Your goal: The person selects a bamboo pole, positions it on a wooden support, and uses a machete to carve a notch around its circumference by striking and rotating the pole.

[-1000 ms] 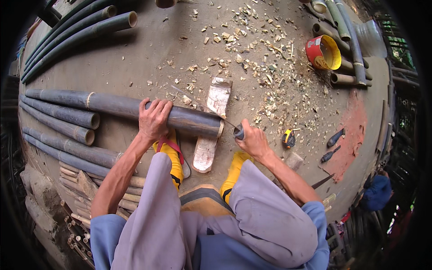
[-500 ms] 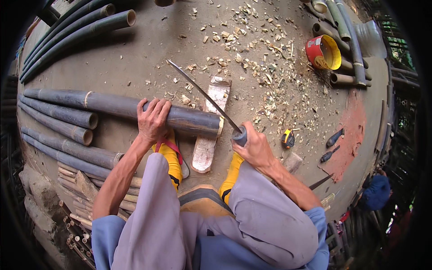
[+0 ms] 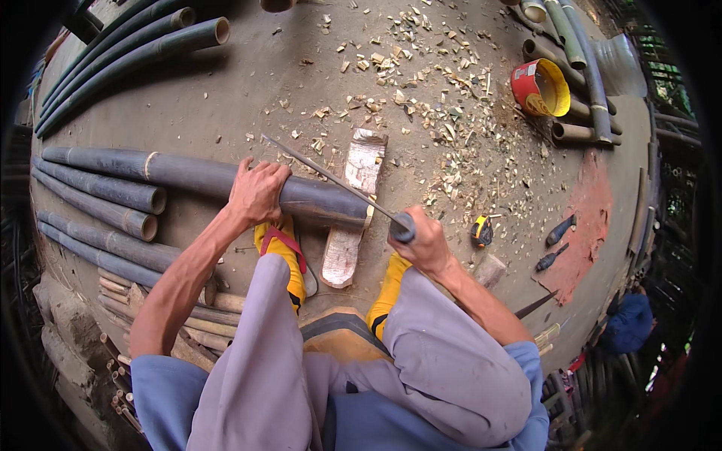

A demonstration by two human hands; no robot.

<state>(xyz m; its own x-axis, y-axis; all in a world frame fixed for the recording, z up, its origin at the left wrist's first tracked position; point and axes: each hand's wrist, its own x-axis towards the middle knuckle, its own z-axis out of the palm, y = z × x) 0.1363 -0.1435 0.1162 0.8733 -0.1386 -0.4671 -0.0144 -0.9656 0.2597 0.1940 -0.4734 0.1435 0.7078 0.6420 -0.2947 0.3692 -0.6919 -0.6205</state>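
A thick dark bamboo pole lies from the left, its right end over a pale, chopped wooden block. My left hand is wrapped over the pole, short of that end. In my right hand is the grey handle of a long knife. Its blade slants up and left, crossing the pole near its pale cut end; I cannot tell if it touches. My knees are bent, and my feet in yellow socks stand on either side of the block's near end.
Several bamboo poles lie left, with more at far left and right. Wood chips cover the ground ahead. To the right are a tape measure, dark-handled tools and a red-yellow bucket. A person in blue is far right.
The knife has tilted lower, its tip moving left and down toward the pole. My left hand has shifted slightly on the pole, and my left elbow has swung outward to the left.
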